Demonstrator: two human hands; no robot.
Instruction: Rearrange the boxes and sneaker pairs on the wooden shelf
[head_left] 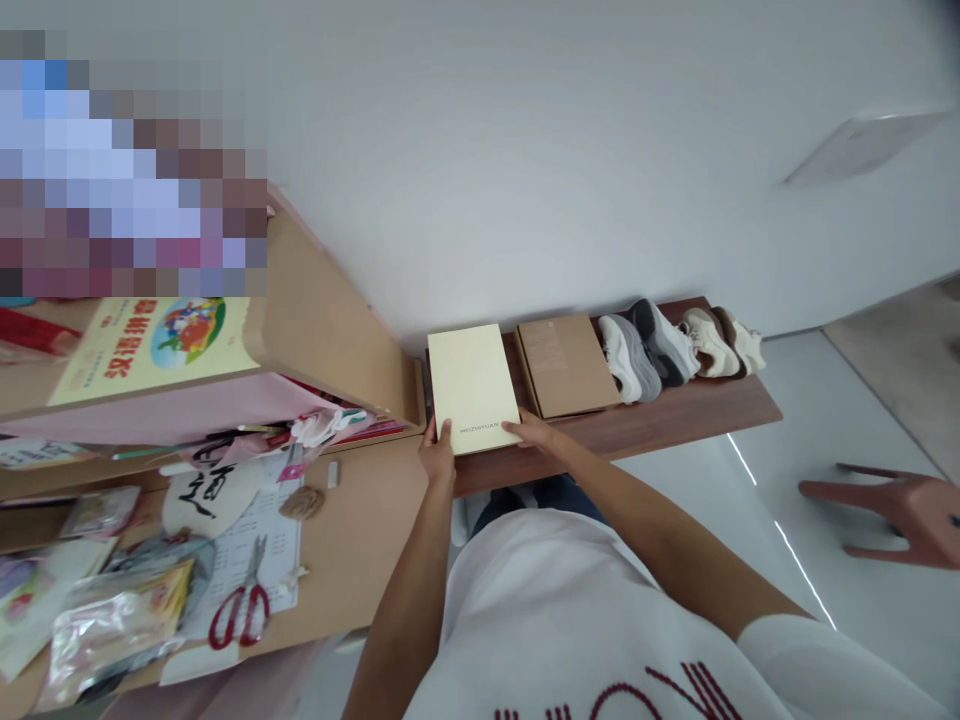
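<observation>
A cream box [474, 380] printed "MEIZHITUAN" sits at the left end of a dark wooden shelf [675, 408]. My left hand [438, 452] grips its near left corner, thumb on top and fingers down the side. At the near right corner, my right hand [531, 430] holds it the same way, thumb on the lid. Just right of it lies a brown cardboard box [568, 366]. Beyond that stand grey and white sneakers [630, 358], dark-soled sneakers [664, 340] and cream shoes [712, 345].
To the left, a desk [360, 520] carries red-handled scissors [241, 605], papers, a clear plastic bag [112, 625] and a round fan [206, 497]. A desk hutch [337, 310] rises beside the shelf. A reddish-brown stool [900, 515] stands on the floor at right.
</observation>
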